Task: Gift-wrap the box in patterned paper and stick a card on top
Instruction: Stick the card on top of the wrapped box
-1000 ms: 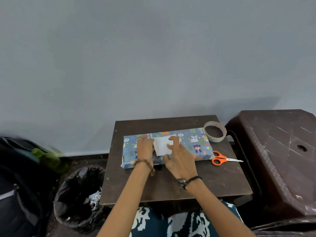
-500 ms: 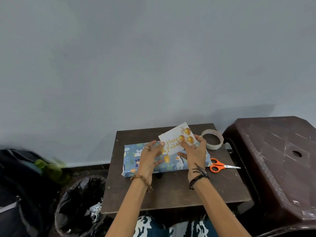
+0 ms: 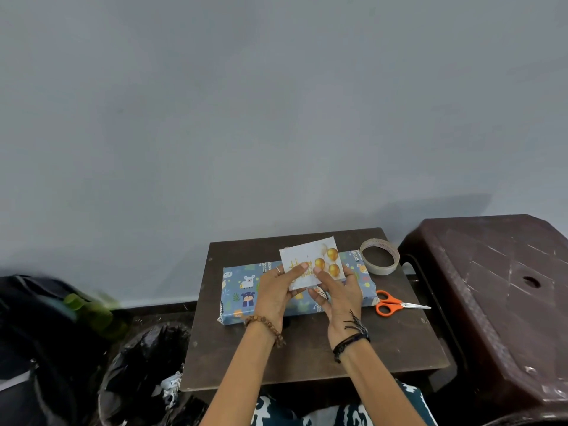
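A flat box wrapped in blue animal-patterned paper [image 3: 242, 287] lies across the small dark table [image 3: 307, 358]. Over the box's middle I hold a white card [image 3: 304, 256] with gold balloons and gold lettering, printed side up and tilted. My left hand [image 3: 276, 293] pinches its lower left part, thumb on the lettering. My right hand [image 3: 338, 290] pinches its lower right part, thumb beside the balloons. The card's lower edge is hidden by my fingers.
A roll of clear tape [image 3: 379, 256] sits at the table's back right corner. Orange-handled scissors [image 3: 396, 306] lie right of the box. A dark plastic stool [image 3: 498, 302] stands to the right. A black bin bag [image 3: 147, 364] and a dark backpack [image 3: 37, 333] are at left.
A second ago the card lay blank side up on the box under my fingers. It has since been turned printed side up and lifted, both hands now pinching it.
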